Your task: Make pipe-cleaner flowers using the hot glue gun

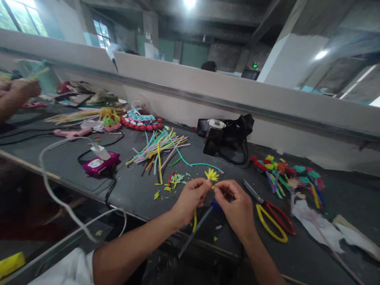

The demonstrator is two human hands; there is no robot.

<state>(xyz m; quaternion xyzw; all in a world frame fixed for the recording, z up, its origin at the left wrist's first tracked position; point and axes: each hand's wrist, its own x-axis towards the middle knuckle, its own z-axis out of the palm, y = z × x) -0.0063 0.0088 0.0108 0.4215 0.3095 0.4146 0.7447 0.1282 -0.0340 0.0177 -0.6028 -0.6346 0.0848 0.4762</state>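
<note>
A small yellow pipe-cleaner flower (211,174) is pinched upright in the fingertips of my left hand (191,198). Below that hand hangs a yellow fuzzy strip (194,221). My right hand (236,204) is closed close beside the flower, thumb against forefinger; a tiny yellow bit shows at its tips, too small to make out. Under my hands lies a glue gun, mostly hidden, with its blue body (216,204) and a long translucent glue stick (194,231) showing. Scissors (268,215) with one yellow and one red handle lie partly open to the right of my right hand.
Cut pipe-cleaner pieces (175,180) and a pile of coloured pipe cleaners (160,148) lie left of centre. A purple power strip (101,163) trails cables over the table edge. Behind are a black bag (234,134) and finished flowers (279,170). Another person's hand (25,89) is far left.
</note>
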